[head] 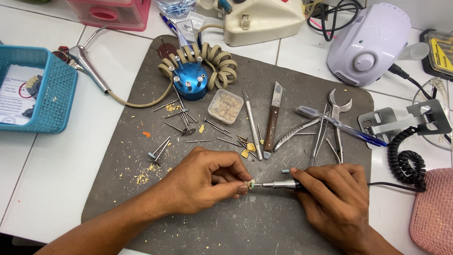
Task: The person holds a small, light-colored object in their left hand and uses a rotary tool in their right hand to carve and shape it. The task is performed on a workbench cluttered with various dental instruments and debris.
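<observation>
My left hand [203, 179] pinches a small pale tooth-like piece [248, 183] between thumb and fingers, low on a dark grey work mat [141, 108]. My right hand [337, 198] grips a slim metal rotary handpiece [281, 185], held level and pointing left. Its small greenish tip [253, 186] touches the piece. A black cord runs from the handpiece to the right.
On the mat lie several loose burs [181, 123], a blue bur stand [190, 80], a small clear box of teeth [225, 106], a knife [272, 118], pliers [337, 118] and a toothbrush [330, 123]. A teal basket [54, 92] sits left, a white motor unit [370, 45] back right.
</observation>
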